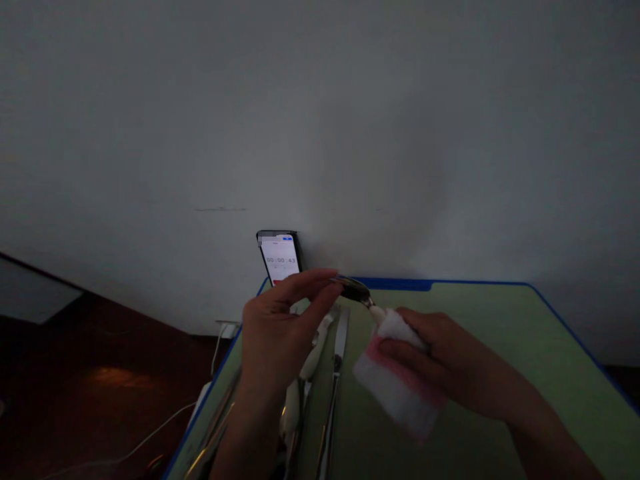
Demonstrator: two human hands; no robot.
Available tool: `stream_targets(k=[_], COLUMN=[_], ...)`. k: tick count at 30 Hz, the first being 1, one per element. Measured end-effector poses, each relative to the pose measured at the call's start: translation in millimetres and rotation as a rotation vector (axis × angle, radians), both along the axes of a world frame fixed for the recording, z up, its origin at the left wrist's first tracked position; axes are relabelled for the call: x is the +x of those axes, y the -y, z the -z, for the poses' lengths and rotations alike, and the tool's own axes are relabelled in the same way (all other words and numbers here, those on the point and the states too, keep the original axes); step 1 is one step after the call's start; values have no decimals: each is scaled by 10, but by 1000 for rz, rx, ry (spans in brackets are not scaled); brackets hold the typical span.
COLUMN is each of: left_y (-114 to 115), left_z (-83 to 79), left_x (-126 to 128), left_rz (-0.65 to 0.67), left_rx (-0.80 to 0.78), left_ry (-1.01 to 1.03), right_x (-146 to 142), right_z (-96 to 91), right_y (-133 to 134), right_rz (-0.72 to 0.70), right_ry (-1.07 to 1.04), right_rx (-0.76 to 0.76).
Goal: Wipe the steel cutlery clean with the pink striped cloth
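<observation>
A spoon [354,289] is held above the table between both hands. My left hand [280,327] pinches the tip of its bowl between thumb and fingers. A white and pink cloth [395,380] is folded around the spoon's pale handle, and my right hand [440,353] grips handle and cloth together, with the cloth's loose end hanging down. Below my left hand lie a table knife [341,340] and several other pieces of cutlery, some with pale handles. My left hand and forearm hide part of this cutlery.
The green table [480,347] has a blue edge and stands against a grey wall [320,133]. A phone [281,257] showing a timer leans at the wall behind the table's back left corner. A white cable [150,437] runs over the dark floor at left.
</observation>
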State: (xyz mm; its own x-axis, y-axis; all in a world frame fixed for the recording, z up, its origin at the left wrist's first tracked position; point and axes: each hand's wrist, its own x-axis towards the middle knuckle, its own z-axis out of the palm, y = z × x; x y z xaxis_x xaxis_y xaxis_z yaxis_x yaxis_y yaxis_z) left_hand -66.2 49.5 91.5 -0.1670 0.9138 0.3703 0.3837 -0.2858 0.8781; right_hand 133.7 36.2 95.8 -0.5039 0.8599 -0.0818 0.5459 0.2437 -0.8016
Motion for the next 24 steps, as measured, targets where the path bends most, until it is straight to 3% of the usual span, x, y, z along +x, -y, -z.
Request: stream_targets(k=[9, 15, 19, 24], left_y=[268, 492, 549, 626], left_z=[-318, -361, -303, -297], left_x=[106, 256, 310, 342], left_rz=[267, 460, 488, 432], left_rx=[76, 162, 185, 193], left_ry=[-208, -468, -524, -523], right_x=[222, 295, 450, 539], right_z=[-242, -260, -244, -269], right_y=[278, 564, 591, 595], right_rz=[22, 25, 51, 138], right_ry=[90, 116, 56, -50], right_rx=[217, 277, 243, 176])
